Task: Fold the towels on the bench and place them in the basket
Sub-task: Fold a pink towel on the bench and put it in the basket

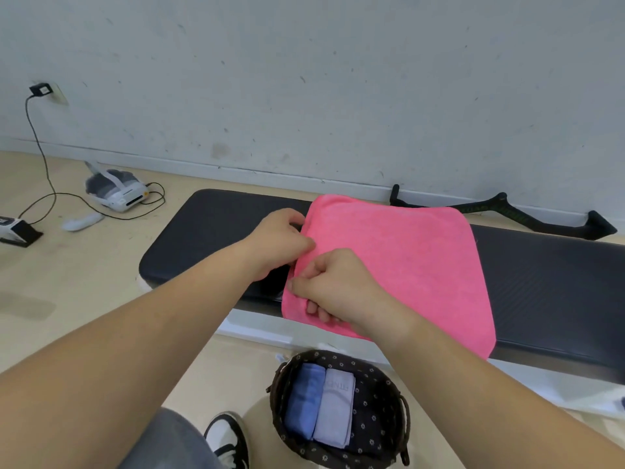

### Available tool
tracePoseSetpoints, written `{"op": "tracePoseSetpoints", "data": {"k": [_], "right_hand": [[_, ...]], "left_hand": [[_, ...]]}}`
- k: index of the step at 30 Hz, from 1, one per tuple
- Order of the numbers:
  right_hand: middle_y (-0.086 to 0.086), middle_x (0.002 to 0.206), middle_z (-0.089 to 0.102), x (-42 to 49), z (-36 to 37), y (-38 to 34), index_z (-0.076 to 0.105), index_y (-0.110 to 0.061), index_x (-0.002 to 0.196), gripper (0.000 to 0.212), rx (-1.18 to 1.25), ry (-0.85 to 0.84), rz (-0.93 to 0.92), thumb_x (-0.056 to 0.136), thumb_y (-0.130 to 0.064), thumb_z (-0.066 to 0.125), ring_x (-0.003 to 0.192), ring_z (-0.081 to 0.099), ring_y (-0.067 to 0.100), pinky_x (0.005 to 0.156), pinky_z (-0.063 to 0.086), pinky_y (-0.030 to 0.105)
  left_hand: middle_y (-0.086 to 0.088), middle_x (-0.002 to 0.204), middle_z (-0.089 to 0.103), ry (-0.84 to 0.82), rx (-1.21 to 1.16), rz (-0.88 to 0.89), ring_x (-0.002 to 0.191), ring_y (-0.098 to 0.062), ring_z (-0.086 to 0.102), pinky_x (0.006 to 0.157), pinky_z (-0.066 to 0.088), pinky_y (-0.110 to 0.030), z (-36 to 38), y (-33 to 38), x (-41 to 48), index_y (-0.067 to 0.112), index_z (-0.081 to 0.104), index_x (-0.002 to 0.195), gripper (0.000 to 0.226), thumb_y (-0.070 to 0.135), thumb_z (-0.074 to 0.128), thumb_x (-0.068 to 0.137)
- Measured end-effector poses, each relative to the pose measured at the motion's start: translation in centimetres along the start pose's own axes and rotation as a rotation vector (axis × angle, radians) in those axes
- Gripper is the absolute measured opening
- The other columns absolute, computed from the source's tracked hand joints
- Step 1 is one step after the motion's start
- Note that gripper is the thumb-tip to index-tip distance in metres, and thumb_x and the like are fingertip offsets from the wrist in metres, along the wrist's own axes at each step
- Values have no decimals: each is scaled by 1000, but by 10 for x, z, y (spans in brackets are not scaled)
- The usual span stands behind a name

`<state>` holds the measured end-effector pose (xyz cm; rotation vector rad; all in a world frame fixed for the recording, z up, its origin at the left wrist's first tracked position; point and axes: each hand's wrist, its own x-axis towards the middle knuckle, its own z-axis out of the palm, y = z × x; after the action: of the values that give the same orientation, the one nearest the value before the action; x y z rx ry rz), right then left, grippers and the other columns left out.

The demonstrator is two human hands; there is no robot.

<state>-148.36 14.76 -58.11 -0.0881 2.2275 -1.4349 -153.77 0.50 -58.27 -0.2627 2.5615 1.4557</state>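
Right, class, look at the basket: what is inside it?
Inside the basket, two folded towels lie side by side: a blue towel and, to its right, a grey towel. The dotted lining shows bare beside them. Anything beneath the towels is covered.

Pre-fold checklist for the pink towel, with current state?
1. Pink towel spread flat on bench: ok.
2. Left hand grips towel's left edge, far end: ok.
3. Right hand pinches same edge, near end: ok.
4. Towel wholly on bench: not ok, near edge overhangs the front.
5. Basket has room beside blue towel and grey towel: ok.
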Motion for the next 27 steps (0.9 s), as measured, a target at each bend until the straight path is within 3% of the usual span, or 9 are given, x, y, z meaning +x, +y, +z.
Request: {"op": "tracePoseSetpoints", "data": {"k": [4, 7, 10, 14, 16, 18, 22, 24, 27], "right_hand": [[10, 57, 61, -8, -6, -2, 66, -10, 72, 26, -45, -75, 47, 93, -24, 71, 38, 46, 17, 38, 36, 21], [4, 65, 67, -5, -25, 3, 66, -14, 74, 30, -390, 270, -139, 92, -37, 64, 57, 59, 19, 59, 56, 34], [1, 105, 66, -12, -52, 11, 71, -25, 105, 29, -759, 508, -169, 94, -47, 56, 103, 62, 28, 86, 53, 40], [15, 164, 23, -19, -82, 43, 35, -32, 154, 72, -1030, 298, 133, 94, -72, 38, 152, 17, 41, 121, 21, 57], [10, 172, -7, -18, -88, 60, 7, -40, 163, 81, -975, 197, 181, 94, -79, 24, 157, -9, 38, 125, 0, 57], [6, 171, -19, -18, -89, 71, -6, -43, 162, 80, -957, 177, 152, 94, -79, 17, 156, -20, 35, 125, -10, 54], [5, 170, -23, -20, -90, 76, -8, -44, 161, 76, -963, 185, 119, 96, -77, 13, 155, -24, 33, 124, -14, 53], [4, 170, -24, -20, -92, 77, -9, -45, 161, 76, -959, 177, 114, 96, -76, 14, 155, -24, 32, 124, -15, 53], [2, 171, -19, -18, -96, 77, -2, -47, 161, 71, -922, 175, 100, 98, -74, 16, 156, -21, 31, 125, -15, 51]], "left_hand": [[-7, 98, 75, 41, -2, 46, 95, -17, 69, 79, 55, -27, -1, -10, -3, 18, 59, 130, 37, 15, 66, 94], [-3, 95, 74, 74, 64, 107, 90, -11, 67, 72, 50, -23, 3, -13, -6, 19, 59, 130, 36, 16, 67, 95], [2, 91, 71, 124, 184, 175, 89, -10, 65, 75, 50, -26, 6, -16, -7, 20, 58, 131, 36, 14, 63, 95], [-5, 108, 60, 161, 478, 223, 94, -25, 61, 79, 53, -39, 6, -20, -5, 15, 59, 128, 31, 17, 57, 97], [-8, 121, 50, 225, 668, 246, 98, -29, 56, 80, 54, -47, 11, -17, -10, 13, 56, 128, 31, 17, 52, 98], [-11, 140, 47, 296, 795, 396, 115, -34, 51, 87, 53, -48, 24, -12, -19, 11, 55, 135, 41, 16, 49, 95], [-17, 164, 34, 54, 855, 571, 150, -38, 32, 121, 30, -51, 60, -15, -39, 12, 48, 150, 74, 56, 22, 97], [-7, 171, 18, -63, 952, 545, 158, -28, 15, 128, 13, -46, 66, -25, -43, 21, 29, 161, 85, 67, 5, 94], [1, 173, 9, -64, 1018, 562, 160, -19, 5, 129, 6, -42, 46, -37, -39, 29, 17, 165, 85, 72, -1, 92]]}}
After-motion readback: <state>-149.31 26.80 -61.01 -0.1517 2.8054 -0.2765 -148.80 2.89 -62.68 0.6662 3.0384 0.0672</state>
